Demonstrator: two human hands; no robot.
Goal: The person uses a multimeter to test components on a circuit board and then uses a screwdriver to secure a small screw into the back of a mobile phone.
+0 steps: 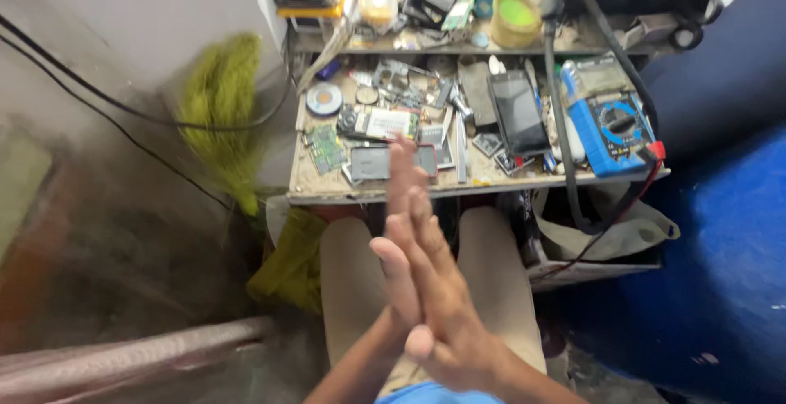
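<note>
Nearest the camera, the right hand (pixel 446 322) and the left hand (pixel 401 232) are pressed flat together, palm to palm, fingers straight and pointing up toward the bench (pixel 327 187). Both are fully extended and neither has hold of anything; they hover above the person's lap, over the light-coloured trousers (pixel 348 273), short of the bench's front edge.

Just beyond the fingertips, near that front edge, lies an opened phone body with a reddish rim (pixel 385 161), its inside facing up. Behind it sits a bare circuit assembly (pixel 378 121), and to the left a small green board (pixel 326 148). A dark phone (pixel 518 112) lies to the right, and farther right a blue multimeter (pixel 610 117) with its leads trailing off the edge. A round reel of solder wick or tape (pixel 324 99) rests toward the back left, among scattered metal parts.

Judging from this, the work stands paused: the phone lies apart in pieces, nothing reassembled, no tool in hand. A green broom (pixel 221 117) leans on the wall to the left.
</note>
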